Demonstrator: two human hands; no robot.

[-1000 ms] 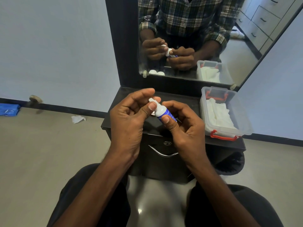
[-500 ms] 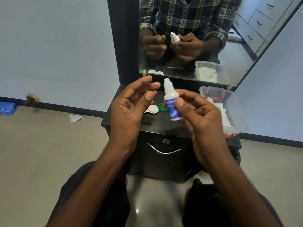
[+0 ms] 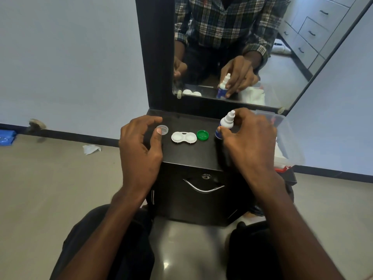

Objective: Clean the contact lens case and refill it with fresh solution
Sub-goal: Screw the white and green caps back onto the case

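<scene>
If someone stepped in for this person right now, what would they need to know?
Left hand: at the clear cap on the black cabinet top, thumb touching it; a grip can't be confirmed.
Right hand: grips the upright solution bottle, nozzle uncapped.
Lens case lies open, both wells uncovered; green cap beside it.
Left: fill both wells, screw on caps, recap bottle.
</scene>
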